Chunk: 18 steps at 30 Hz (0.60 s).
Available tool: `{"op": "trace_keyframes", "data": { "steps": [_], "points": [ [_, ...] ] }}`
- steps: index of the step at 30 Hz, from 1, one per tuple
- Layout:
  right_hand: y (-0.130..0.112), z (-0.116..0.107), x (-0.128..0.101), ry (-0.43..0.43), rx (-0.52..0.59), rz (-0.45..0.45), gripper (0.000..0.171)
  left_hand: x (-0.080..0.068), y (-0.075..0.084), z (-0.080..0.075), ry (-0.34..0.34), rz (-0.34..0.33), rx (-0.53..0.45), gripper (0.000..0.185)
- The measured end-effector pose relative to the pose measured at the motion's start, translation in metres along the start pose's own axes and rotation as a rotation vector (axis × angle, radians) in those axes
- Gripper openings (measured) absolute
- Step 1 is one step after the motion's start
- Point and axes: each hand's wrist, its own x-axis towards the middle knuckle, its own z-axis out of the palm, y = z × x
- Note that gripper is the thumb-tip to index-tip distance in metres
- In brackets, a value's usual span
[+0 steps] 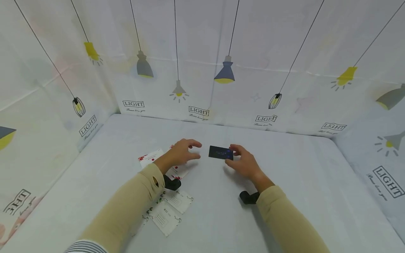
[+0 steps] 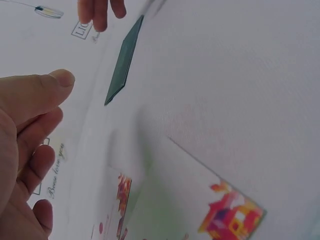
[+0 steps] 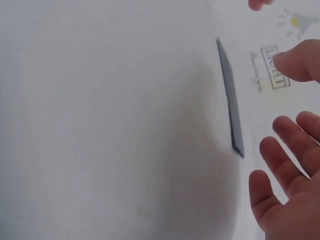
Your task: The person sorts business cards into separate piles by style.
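Observation:
A dark card (image 1: 218, 152) with small light print lies on the white table between the two hands. My right hand (image 1: 245, 162) is at its right end, thumb and fingers spread apart around that end. In the right wrist view the fingers (image 3: 280, 155) show beside the card (image 3: 231, 100) without being curled round it. To the left, my left hand (image 1: 181, 151) hovers over white cards with red corner patterns (image 1: 151, 157), its thumb and fingers parted and holding nothing. The left wrist view has the dark card (image 2: 122, 67) beyond the left thumb (image 2: 55, 82).
White cards with a leafy border (image 1: 164, 218) lie nearer, partly behind the left sleeve (image 1: 126, 200). A black wrist mount (image 1: 172, 182) sits under each wrist. White cloth walls (image 1: 202, 95) printed with lamps enclose the table's back and sides.

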Motion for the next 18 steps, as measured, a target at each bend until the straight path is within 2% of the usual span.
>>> {"op": "trace_keyframes", "data": {
  "steps": [6, 11, 18],
  "points": [
    [-0.014, 0.006, -0.011, -0.002, -0.007, -0.018, 0.068, -0.019, -0.004, -0.012, -0.01, -0.024, 0.009, 0.049],
    [-0.027, 0.014, -0.021, 0.002, -0.018, -0.058, 0.067, -0.035, -0.003, -0.023, -0.036, -0.002, 0.05, 0.052],
    [-0.044, 0.029, -0.036, -0.029, -0.025, -0.12, 0.063, -0.057, -0.005, -0.034, -0.07, 0.062, 0.05, 0.049]
  ]
}}
